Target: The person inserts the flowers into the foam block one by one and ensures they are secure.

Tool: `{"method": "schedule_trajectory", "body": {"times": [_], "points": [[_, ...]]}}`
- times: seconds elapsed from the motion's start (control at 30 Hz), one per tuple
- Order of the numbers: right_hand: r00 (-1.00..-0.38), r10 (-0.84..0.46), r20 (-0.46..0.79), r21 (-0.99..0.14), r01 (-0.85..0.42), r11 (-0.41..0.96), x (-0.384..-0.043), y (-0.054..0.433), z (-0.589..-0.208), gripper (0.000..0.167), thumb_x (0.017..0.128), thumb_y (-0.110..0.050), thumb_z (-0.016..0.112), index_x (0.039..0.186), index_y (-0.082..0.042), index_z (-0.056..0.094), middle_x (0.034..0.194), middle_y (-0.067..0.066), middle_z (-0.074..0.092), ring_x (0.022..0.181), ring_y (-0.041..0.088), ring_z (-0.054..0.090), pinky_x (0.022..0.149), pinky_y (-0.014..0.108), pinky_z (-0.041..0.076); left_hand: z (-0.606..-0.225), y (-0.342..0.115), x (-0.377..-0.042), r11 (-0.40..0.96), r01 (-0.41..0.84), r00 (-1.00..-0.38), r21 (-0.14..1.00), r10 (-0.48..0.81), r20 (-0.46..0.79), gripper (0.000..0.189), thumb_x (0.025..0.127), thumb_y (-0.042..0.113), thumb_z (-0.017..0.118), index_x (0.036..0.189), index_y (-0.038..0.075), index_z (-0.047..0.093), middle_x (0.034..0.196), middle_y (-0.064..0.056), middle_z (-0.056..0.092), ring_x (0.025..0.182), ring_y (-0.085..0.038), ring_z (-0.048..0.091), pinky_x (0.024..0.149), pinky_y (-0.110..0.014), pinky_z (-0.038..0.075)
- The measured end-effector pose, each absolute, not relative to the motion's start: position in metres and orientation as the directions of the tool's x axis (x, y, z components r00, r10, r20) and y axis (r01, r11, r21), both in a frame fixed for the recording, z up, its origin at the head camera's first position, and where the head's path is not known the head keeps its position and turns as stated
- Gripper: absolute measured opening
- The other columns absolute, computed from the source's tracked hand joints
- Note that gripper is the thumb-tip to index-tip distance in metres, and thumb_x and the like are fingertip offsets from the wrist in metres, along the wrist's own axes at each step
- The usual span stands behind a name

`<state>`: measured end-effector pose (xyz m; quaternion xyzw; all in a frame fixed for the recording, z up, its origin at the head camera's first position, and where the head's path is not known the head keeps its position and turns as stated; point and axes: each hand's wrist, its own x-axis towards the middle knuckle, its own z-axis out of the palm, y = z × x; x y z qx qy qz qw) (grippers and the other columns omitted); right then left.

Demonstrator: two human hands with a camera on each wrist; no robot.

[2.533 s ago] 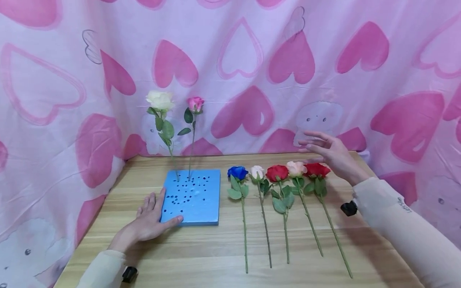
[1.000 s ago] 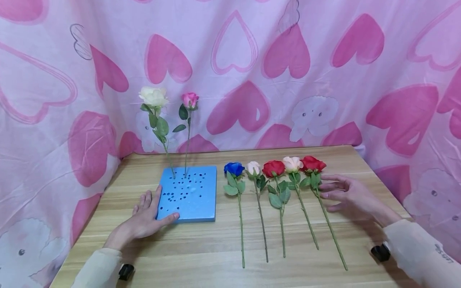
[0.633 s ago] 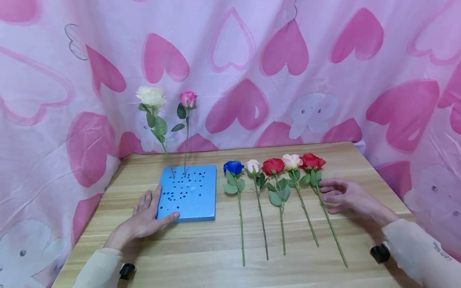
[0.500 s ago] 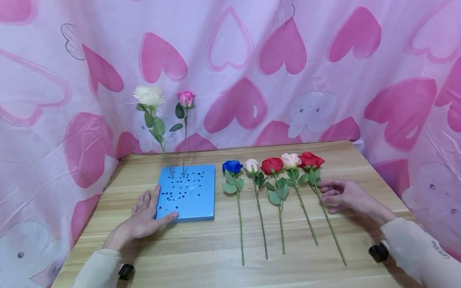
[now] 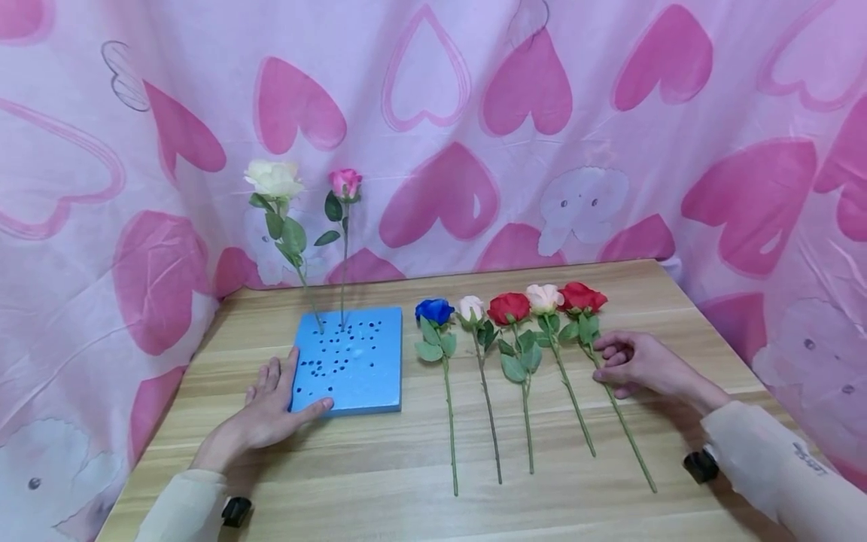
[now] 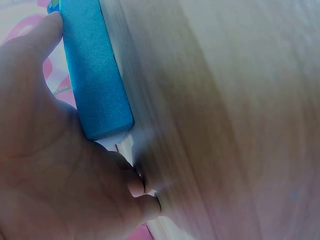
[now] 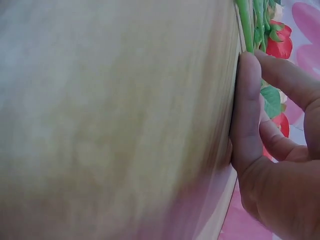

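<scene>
My left hand (image 5: 260,414) lies with spread fingers along the left side of a blue foam block (image 5: 386,376) dotted with holes, thumb on its near edge. The left wrist view shows the palm against the foam block's (image 6: 95,75) side. A white rose (image 5: 273,179) and a pink rose (image 5: 345,183) stand upright in the block's far holes. On the right, my right hand (image 5: 650,369) pinches the stem of the rightmost red rose (image 5: 582,298), just below its leaves. In the right wrist view that green stem (image 7: 244,25) runs between thumb and index finger.
Left of that rose lie a pale pink rose (image 5: 544,299), another red rose (image 5: 509,308), a whitish-pink rose (image 5: 470,309) and a blue rose (image 5: 434,311), stems toward me. A pink heart-patterned curtain (image 5: 433,188) surrounds the wooden table (image 5: 352,474).
My right hand came down from above the rose heads to the rightmost red rose and closed thumb and fingers on its stem, whose lower end shifted slightly right. The left hand stayed on the block.
</scene>
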<state>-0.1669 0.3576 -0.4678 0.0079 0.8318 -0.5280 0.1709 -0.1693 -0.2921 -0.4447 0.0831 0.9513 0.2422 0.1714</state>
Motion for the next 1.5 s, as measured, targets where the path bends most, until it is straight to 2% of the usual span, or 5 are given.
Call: {"method": "schedule_trajectory", "body": {"times": [0.23, 0.67, 1.0, 1.2, 1.5], "points": [[-0.932, -0.179, -0.316, -0.882, 0.219, 0.417, -0.168, 0.358, -0.467, 0.063, 0.097, -0.001, 0.084, 0.147, 0.014, 0.05, 0.109, 0.013, 0.064, 0.093, 0.019, 0.069, 0.074, 0.046, 0.07, -0.445, -0.293, -0.168, 0.867, 0.077, -0.93, 0.492, 0.241, -0.278, 0.128, 0.101, 0.072, 0.067, 0.176, 0.004, -0.012, 0.173, -0.047, -0.017, 0.16, -0.069, -0.017, 0.122, -0.087, -0.009], [-0.93, -0.207, -0.304, -0.912, 0.222, 0.346, -0.169, 0.368, -0.468, 0.045, 0.105, -0.001, 0.071, 0.141, 0.017, 0.05, 0.119, 0.016, 0.065, 0.098, 0.017, 0.073, 0.079, 0.042, 0.07, -0.444, -0.292, -0.166, 0.866, 0.077, -0.933, 0.495, 0.238, -0.271, 0.128, 0.101, 0.073, 0.066, 0.177, 0.005, -0.011, 0.174, -0.047, -0.016, 0.16, -0.069, -0.016, 0.122, -0.088, -0.007], [-0.933, -0.293, -0.21, -0.967, 0.154, 0.202, -0.176, 0.377, -0.445, 0.022, 0.114, -0.004, 0.061, 0.135, -0.004, 0.058, 0.112, 0.011, 0.074, 0.098, 0.024, 0.078, 0.079, 0.047, 0.071, -0.443, -0.291, -0.164, 0.863, 0.066, -0.935, 0.501, 0.229, -0.271, 0.129, 0.101, 0.074, 0.066, 0.177, 0.005, -0.011, 0.174, -0.046, -0.016, 0.161, -0.068, -0.016, 0.123, -0.087, -0.008], [-0.938, -0.314, -0.146, -0.987, 0.119, 0.104, -0.18, 0.374, -0.433, 0.025, 0.117, -0.006, 0.056, 0.138, -0.019, 0.053, 0.112, 0.009, 0.077, 0.103, 0.031, 0.081, 0.08, 0.053, 0.07, -0.441, -0.291, -0.163, 0.862, 0.065, -0.937, 0.502, 0.226, -0.266, 0.128, 0.101, 0.074, 0.067, 0.177, 0.004, -0.01, 0.174, -0.046, -0.015, 0.161, -0.068, -0.015, 0.123, -0.087, -0.007], [-0.963, -0.267, -0.048, -0.995, 0.024, 0.092, -0.191, 0.364, -0.413, 0.03, 0.115, -0.002, 0.058, 0.139, -0.018, 0.051, 0.107, 0.005, 0.073, 0.095, 0.029, 0.081, 0.076, 0.06, 0.068, -0.442, -0.292, -0.16, 0.86, 0.069, -0.939, 0.505, 0.228, -0.26, 0.128, 0.101, 0.074, 0.066, 0.177, 0.005, -0.01, 0.174, -0.046, -0.015, 0.161, -0.068, -0.015, 0.124, -0.086, -0.007]]}}
